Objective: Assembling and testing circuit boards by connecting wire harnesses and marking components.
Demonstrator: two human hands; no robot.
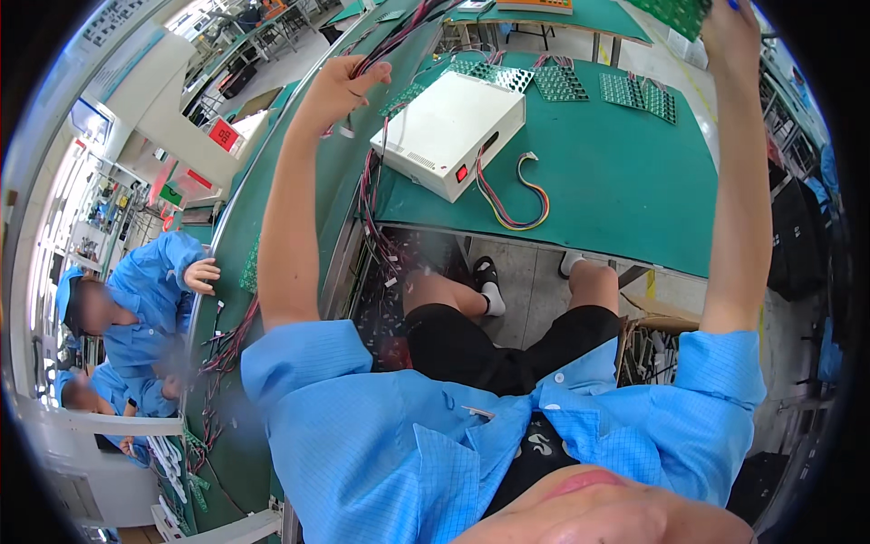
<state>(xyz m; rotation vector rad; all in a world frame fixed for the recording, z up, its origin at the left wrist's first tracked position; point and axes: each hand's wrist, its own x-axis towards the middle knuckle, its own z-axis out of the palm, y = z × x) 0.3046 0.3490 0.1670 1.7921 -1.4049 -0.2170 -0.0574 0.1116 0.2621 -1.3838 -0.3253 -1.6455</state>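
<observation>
My left hand [344,89] is closed around a bundle of dark and red wires [403,34] above the left edge of the green-topped table. Loose ends with a white plug hang below its fingers. At the upper right, my right hand [729,38] grips a green circuit board panel [675,13], partly cut off by the picture's edge. Between my arms, a white metal box [453,127] with a red switch sits on the table. A multicoloured cable [544,204] with a white connector comes out of its front.
Several green board panels [560,84] lie along the table's [616,181] far side. To the left runs a long green bench [237,290] with more wire bundles [237,340]. Co-workers in blue [149,281] are beyond it. A cardboard box [662,317] stands below on the right.
</observation>
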